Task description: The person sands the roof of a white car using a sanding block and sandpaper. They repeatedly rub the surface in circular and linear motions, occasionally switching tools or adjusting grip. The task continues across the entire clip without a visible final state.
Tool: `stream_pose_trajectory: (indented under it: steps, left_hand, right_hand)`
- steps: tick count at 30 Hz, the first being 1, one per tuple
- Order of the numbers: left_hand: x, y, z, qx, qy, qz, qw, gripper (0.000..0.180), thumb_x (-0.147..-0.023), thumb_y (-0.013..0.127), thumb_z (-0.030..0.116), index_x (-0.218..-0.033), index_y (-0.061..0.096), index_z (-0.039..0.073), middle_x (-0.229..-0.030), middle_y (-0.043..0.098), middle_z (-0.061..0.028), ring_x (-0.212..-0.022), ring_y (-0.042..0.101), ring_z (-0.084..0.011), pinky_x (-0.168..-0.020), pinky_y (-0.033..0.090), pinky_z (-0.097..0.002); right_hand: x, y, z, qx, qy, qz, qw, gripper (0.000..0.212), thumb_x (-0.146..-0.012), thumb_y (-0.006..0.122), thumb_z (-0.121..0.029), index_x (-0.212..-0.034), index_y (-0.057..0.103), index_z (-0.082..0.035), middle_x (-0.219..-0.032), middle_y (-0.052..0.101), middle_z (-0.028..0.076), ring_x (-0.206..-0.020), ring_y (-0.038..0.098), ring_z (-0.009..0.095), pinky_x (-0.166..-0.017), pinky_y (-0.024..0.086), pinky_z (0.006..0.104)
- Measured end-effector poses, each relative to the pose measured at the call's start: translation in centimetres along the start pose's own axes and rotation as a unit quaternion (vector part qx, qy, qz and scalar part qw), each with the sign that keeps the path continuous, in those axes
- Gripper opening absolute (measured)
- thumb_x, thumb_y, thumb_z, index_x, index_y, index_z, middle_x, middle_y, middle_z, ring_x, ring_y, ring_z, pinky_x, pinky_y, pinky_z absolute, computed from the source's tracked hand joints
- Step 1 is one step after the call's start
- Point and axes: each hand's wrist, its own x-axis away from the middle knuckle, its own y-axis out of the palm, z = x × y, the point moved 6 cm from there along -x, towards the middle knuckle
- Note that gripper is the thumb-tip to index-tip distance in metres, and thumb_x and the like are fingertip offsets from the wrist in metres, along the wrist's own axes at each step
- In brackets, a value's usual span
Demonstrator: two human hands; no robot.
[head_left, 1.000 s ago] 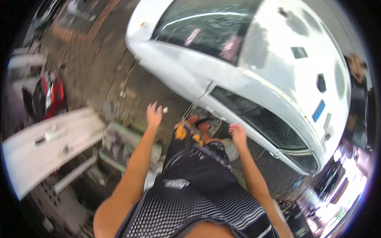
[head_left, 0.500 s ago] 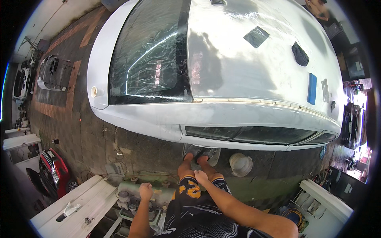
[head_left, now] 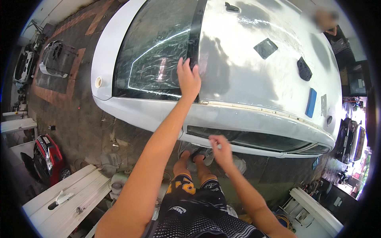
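In front of me stands a car (head_left: 246,85) whose pale roof has patchy grey areas. My left hand (head_left: 189,79) reaches over the dark edge of its large window (head_left: 152,67), fingers spread and nothing held; whether they touch is unclear. Wrinkled clear film seems to cover that glass. Nearer my body, my right hand (head_left: 221,151) is closed beside the side window (head_left: 254,137), with a small pale bit showing at the fingers. On the roof lie a dark square sheet (head_left: 266,48), a crumpled black piece (head_left: 304,69), a blue block (head_left: 311,102) and a grey strip (head_left: 323,105).
A round pale bucket (head_left: 237,166) stands on the floor by my feet. Behind it on the left are a white bench (head_left: 65,200) and a red car (head_left: 49,158). Another person (head_left: 327,22) is at the car's far right. A bumper (head_left: 53,59) stands far left.
My left hand has risen from beside my body out over the window's edge, its fingers opening. The right hand has moved forward and right, toward the side window.
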Motion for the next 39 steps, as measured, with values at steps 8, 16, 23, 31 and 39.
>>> stream_pose_trajectory:
  steps: [8,16,23,31,39]
  left_hand:
    - [-11.0,8.8,-1.2,-0.156,-0.012,-0.088,0.984,0.057,-0.11,0.037,0.037,-0.159,0.042,0.008,-0.169,0.031,-0.0173,-0.156,0.026,-0.042,-0.127,0.018,-0.055]
    - [-10.1,8.9,-0.2,-0.19,-0.011,-0.111,0.975,0.054,-0.111,0.036,0.034,-0.159,0.043,0.01,-0.17,0.032,-0.0082,-0.159,0.021,-0.0364,-0.129,0.013,-0.052]
    - [-10.5,8.3,-0.6,-0.198,-0.016,-0.118,0.973,0.054,-0.111,0.037,0.034,-0.158,0.044,0.01,-0.171,0.03,-0.008,-0.159,0.02,-0.0358,-0.13,0.012,-0.0535]
    - [-10.5,8.2,-0.3,-0.192,-0.02,-0.109,0.975,0.053,-0.111,0.039,0.034,-0.158,0.045,0.011,-0.171,0.031,-0.0074,-0.159,0.021,-0.0353,-0.129,0.013,-0.0535]
    - [-10.6,8.1,-0.2,-0.181,-0.013,-0.098,0.979,0.052,-0.11,0.04,0.033,-0.157,0.046,0.01,-0.17,0.033,-0.0085,-0.158,0.023,-0.0366,-0.128,0.013,-0.0544]
  right_hand:
    - [-19.3,-15.7,-9.8,0.133,-0.184,0.236,0.945,0.018,-0.096,0.072,-0.013,-0.111,0.076,-0.003,-0.091,0.07,0.012,-0.076,0.066,0.022,-0.072,0.053,0.0331]
    - [-44.8,-19.6,-11.1,0.375,-0.248,0.301,0.841,0.033,-0.09,0.074,-0.037,-0.106,0.076,-0.009,-0.095,0.071,0.012,-0.087,0.071,0.03,-0.074,0.055,0.0437]
    - [-56.3,-15.7,-14.9,0.499,-0.185,0.241,0.811,0.059,-0.091,0.069,-0.051,-0.125,0.065,-0.002,-0.109,0.07,0.016,-0.101,0.07,0.034,-0.085,0.058,0.0456]
    - [-58.1,-15.2,-14.2,0.514,-0.208,0.21,0.805,0.057,-0.089,0.068,-0.054,-0.11,0.07,-0.001,-0.108,0.068,0.016,-0.098,0.071,0.034,-0.081,0.059,0.0457]
    - [-58.6,-15.9,-14.8,0.526,-0.224,0.169,0.803,0.05,-0.088,0.072,-0.049,-0.101,0.072,-0.001,-0.102,0.069,0.016,-0.093,0.071,0.034,-0.08,0.058,0.0452]
